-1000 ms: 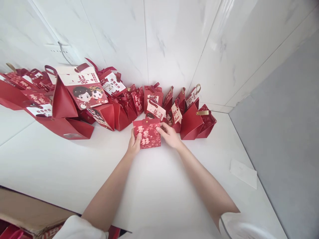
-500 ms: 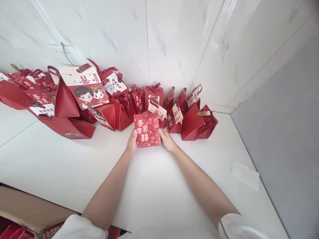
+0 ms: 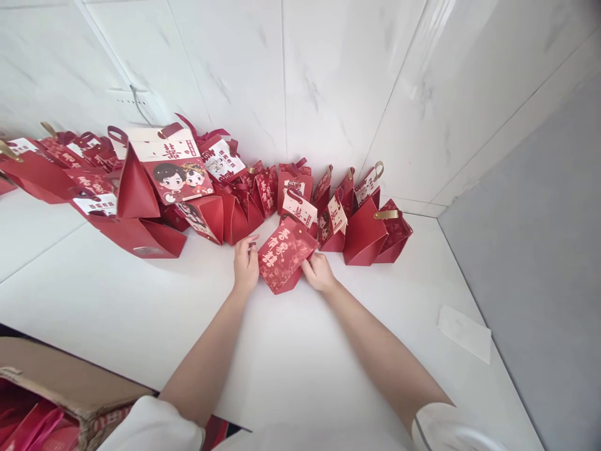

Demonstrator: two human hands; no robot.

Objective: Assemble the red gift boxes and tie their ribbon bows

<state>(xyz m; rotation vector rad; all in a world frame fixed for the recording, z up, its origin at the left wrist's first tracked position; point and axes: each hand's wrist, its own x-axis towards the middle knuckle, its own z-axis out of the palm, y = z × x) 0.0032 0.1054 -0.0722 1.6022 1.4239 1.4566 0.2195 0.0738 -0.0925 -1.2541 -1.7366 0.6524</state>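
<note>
A red gift box printed with pale characters and flowers is tilted above the white counter. My right hand is closed on its lower right side, thumb at the edge and the other fingers partly hidden. Beside the box's left edge is my left hand, its fingers curled. A small dark maroon strip shows between its thumb and forefinger, possibly ribbon. Just behind the held box stands a red and cream box with a ribbon handle.
Many red gift boxes line the wall, including a large one with cartoon figures and a red box with a gold strap. A white paper lies at right. An open cardboard carton with red items stands lower left.
The held box has turned from upright and facing me to a tilt, its top leaning right. My left hand has shifted off its left side, fingers raised. The view has swung slightly left.
</note>
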